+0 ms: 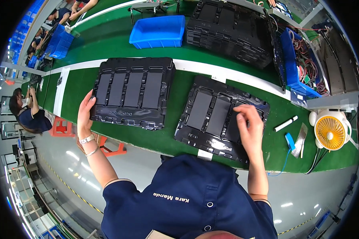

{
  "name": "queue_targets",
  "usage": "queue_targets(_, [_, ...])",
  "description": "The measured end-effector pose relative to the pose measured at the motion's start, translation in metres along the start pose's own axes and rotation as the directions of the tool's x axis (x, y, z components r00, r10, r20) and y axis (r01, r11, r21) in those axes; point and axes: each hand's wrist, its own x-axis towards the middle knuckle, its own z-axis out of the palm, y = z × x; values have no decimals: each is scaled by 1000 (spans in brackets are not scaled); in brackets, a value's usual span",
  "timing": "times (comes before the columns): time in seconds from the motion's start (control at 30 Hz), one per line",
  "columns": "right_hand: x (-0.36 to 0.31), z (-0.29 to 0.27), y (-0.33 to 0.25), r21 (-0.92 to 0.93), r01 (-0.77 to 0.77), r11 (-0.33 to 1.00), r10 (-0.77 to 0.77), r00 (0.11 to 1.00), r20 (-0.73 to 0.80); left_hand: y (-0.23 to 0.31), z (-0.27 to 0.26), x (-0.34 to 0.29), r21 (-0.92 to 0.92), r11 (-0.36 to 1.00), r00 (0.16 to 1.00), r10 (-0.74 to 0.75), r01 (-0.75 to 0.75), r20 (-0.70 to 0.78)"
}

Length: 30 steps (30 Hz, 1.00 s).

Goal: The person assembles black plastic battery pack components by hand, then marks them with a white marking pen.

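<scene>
On the left of the green bench lies a stack of black plastic trays (129, 113), its top one filled with several flat dark-grey rectangular panels (133, 88). My left hand (86, 108) grips the left edge of that stack, thumb near the rim. A second black tray (211, 144) lies to the right, slightly turned, with grey panels (199, 109) in its left and middle slots. Over its right slot is my right hand (250, 123), fingers curled and thumb close to the index finger. Whatever may be between those fingertips is too small to make out.
Behind stand a blue bin (157, 32), tall stacked black trays (231, 36) and a blue box of wires (303, 63). At right are a white marker (286, 124), a blue-corded clip (290, 140), a metal ruler (300, 139) and a fan (330, 132). Co-workers sit at left.
</scene>
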Motion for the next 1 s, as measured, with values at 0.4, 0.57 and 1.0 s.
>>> queue_targets(0.4, [25,46,-7,-434,415,800,-328,908,262,-33,16,21,841,538,873,432,-48,-227])
queue_targets(0.57, [33,72,6,-480,482,733,-394,876,278,-27,29,14,859,511,878,412,0,-244])
queue_targets(1.0, [27,59,6,-349,622,701,-468,771,433,0,170,-54,859,330,613,790,-391,-25])
